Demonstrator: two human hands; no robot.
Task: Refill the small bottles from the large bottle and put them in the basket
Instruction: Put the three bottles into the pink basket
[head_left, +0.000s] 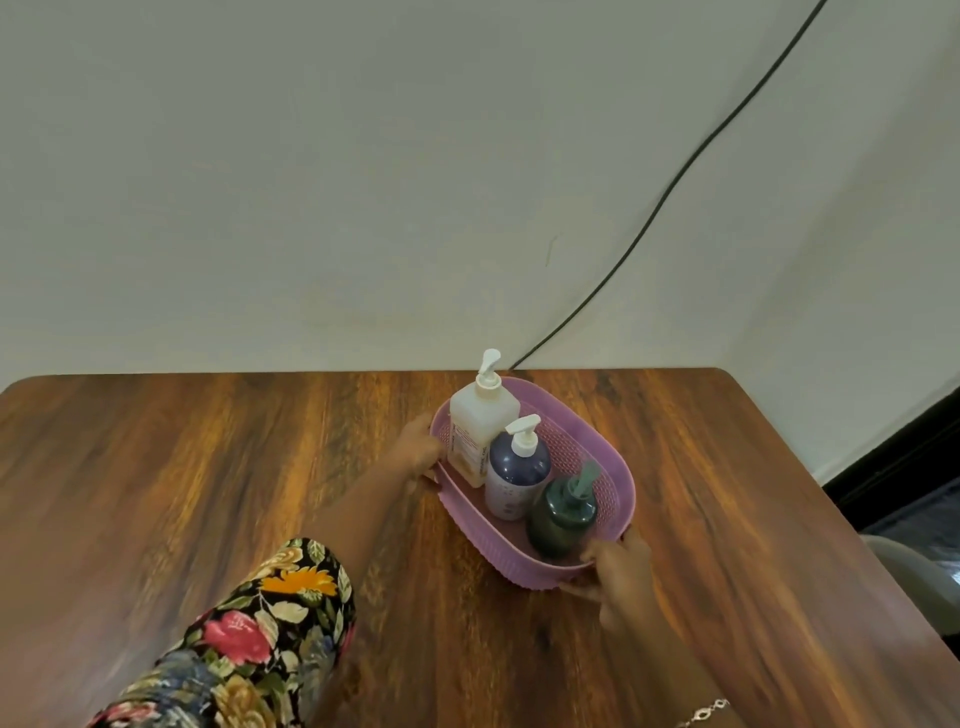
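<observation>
Floral sleeve lies nearest. Left hand curls round the basket at its left rim, and right hand grips its near rim. Inside the basket stand a white bottle, a purple bottle and a green bottle. The table is beneath it.

The basket is mauve with a fine lattice pattern. The large bottle is creamy white, the small bottle purple with a white pump, the round dispenser dark green. The table is streaked brown woodgrain; the sleeve, black floral.
</observation>
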